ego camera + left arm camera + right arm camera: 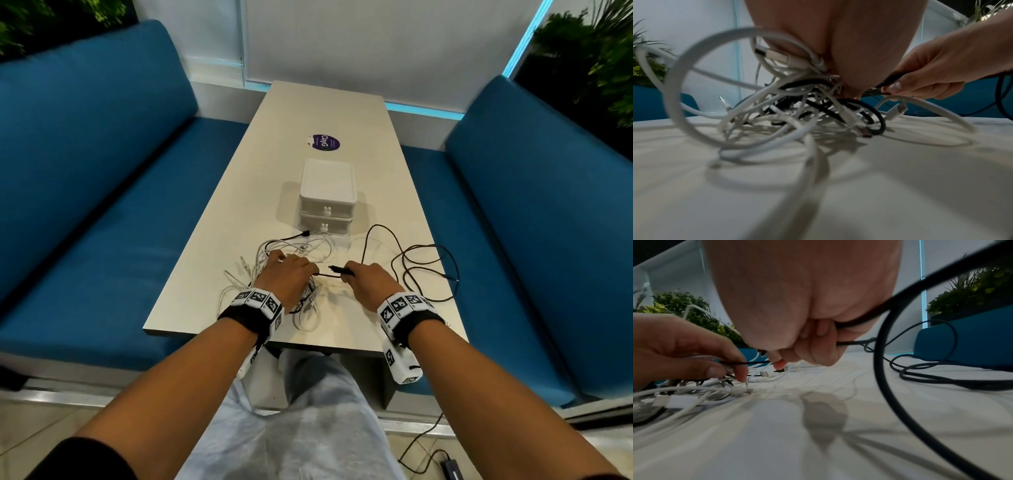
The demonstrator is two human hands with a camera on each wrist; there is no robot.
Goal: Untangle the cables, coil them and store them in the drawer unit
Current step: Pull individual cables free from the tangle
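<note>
A tangle of white and black cables [308, 250] [797, 110] lies on the near part of the pale table [376, 154]. My left hand [291, 274] [684, 350] rests on the tangle, and its thumb and forefinger pinch a thin black cable [877, 369]. My right hand [359, 277] [931, 78] grips the same black cable just to the right, with its plug end sticking out toward the left hand. The rest of that cable lies in loose loops [435, 245] on the table's right side. The white two-drawer unit [327, 197] stands behind the tangle with both drawers closed.
A round purple sticker [323, 142] lies beyond the drawer unit. Blue sofas [85, 171] [531, 205] flank the narrow table on both sides. Another black cable with an adapter [448, 469] lies on the floor at the lower right.
</note>
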